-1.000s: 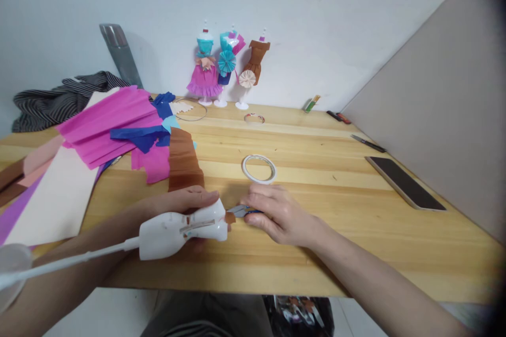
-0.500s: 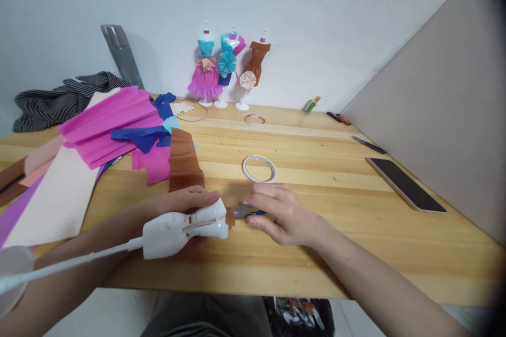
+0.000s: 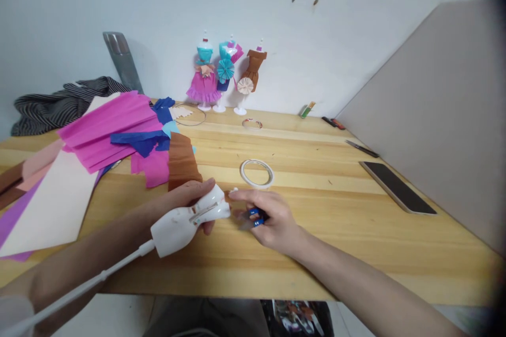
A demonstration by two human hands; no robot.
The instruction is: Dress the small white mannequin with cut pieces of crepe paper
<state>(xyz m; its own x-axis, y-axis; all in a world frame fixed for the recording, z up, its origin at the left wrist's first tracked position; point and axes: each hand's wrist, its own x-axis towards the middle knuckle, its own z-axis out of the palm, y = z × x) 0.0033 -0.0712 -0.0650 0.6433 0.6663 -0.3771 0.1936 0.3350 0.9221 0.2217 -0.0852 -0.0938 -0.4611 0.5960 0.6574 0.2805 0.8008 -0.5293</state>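
My left hand (image 3: 194, 192) is closed around the upper part of a small white mannequin (image 3: 172, 231), which lies tilted on its side with its stand rod running toward the lower left. Narrow strips of tape or residue show along its torso. A bit of brown paper (image 3: 227, 196) sits at the mannequin's neck. My right hand (image 3: 272, 216) grips blue-handled scissors (image 3: 256, 217) in its palm, blades toward the left and blurred. Its index finger reaches to the neck end beside the brown paper.
A roll of white tape (image 3: 256, 174) lies beyond my hands. Crepe paper sheets (image 3: 110, 126) are heaped at the left, with a brown piece (image 3: 183, 160) nearest. Several dressed mannequins (image 3: 204, 73) stand by the wall. A phone (image 3: 397, 187) and a pen-like tool (image 3: 361, 148) lie right.
The scissors have swung back from the neck end into my right palm, and the right index finger now extends to the neck. The mannequin has tilted up slightly.
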